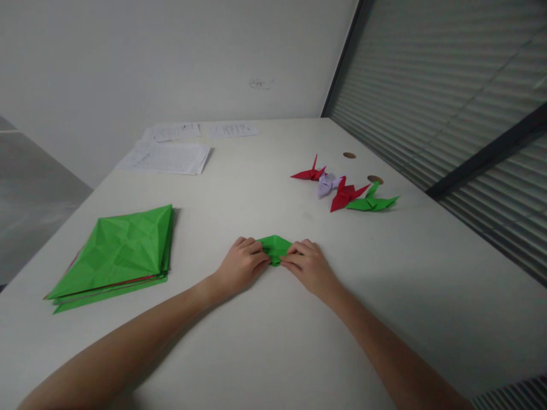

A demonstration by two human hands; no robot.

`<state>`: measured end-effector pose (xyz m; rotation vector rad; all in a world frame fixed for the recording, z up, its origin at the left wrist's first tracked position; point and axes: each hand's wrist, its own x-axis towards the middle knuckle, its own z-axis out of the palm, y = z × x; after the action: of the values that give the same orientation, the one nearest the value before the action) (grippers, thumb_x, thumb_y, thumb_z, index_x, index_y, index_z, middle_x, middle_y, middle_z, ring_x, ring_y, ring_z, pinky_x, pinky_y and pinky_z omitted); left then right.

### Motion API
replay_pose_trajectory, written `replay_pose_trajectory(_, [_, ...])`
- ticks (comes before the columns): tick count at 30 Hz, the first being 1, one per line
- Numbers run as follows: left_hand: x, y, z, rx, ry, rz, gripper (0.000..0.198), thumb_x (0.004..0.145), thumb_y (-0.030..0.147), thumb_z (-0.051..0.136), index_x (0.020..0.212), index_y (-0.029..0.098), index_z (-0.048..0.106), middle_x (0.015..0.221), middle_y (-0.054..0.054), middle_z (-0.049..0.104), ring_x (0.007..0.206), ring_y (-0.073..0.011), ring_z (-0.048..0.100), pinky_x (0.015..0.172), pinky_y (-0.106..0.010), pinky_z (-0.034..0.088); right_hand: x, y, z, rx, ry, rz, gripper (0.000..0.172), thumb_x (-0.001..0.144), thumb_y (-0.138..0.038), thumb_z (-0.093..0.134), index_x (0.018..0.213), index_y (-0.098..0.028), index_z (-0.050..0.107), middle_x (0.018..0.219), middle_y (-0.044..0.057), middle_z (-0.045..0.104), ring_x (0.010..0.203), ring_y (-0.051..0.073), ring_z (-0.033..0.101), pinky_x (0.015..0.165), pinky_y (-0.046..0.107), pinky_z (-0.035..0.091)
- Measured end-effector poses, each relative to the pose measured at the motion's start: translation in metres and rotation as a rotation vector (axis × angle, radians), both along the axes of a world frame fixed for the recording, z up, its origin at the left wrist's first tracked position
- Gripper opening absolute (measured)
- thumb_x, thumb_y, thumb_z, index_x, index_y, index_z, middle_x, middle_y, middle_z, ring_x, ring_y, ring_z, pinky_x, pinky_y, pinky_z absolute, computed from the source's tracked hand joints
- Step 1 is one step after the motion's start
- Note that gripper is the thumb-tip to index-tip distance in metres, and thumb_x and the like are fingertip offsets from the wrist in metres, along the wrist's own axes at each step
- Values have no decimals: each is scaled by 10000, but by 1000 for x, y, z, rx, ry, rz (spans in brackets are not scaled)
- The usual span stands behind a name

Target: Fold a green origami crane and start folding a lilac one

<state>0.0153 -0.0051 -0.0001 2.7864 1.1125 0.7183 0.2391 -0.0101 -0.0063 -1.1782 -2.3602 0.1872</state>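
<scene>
A small folded piece of green origami paper (276, 246) lies on the white table between my two hands. My left hand (243, 262) grips its left side, thumb and fingers pinched at the near left part. On the opposite side, my right hand (310, 265) pinches the paper's right edge with curled fingers. The paper's far edge comes to a blunt point, and small folds show along its near edge. My fingers hide both ends of it.
To the left lies a stack of creased green paper sheets (123, 245), with some red showing between layers. Several folded cranes, including a red crane (345, 195) and a green crane (374, 202), stand at the right. Printed papers (171, 158) lie at the back left. Window blinds (448, 85) border the right side.
</scene>
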Motion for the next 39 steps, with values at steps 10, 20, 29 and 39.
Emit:
replay_pose_trajectory(10, [0,4,-6,-137,-140,-9,175,926,243,580,814,170,694,769,-50,628,726,-163,568,671,-280,441,-7,-3,2,-233,303,-31,170,911,-233,583,860,-209,743,856,43,655,683,142,597,615,281,485])
replay_pose_trajectory(20, [2,5,0,-320,-221,36,132,889,213,632,773,155,662,727,-23,592,671,-132,535,625,-237,404,-8,-2,-5,-244,240,-67,111,860,-260,674,917,-227,762,909,40,645,757,164,611,698,323,507])
replay_pose_trajectory(29, [1,5,1,-346,-214,32,131,890,223,626,784,157,665,721,-20,583,655,-127,526,617,-241,404,-6,2,-13,-104,195,-223,70,819,-317,726,797,-284,783,830,43,678,835,231,520,795,409,444])
replay_pose_trajectory(39, [0,6,5,-365,-188,3,177,903,248,612,763,154,668,704,-12,550,633,-115,509,597,-230,388,-1,3,-14,-142,145,-212,74,828,-332,716,824,-294,779,841,39,666,874,227,532,818,394,427])
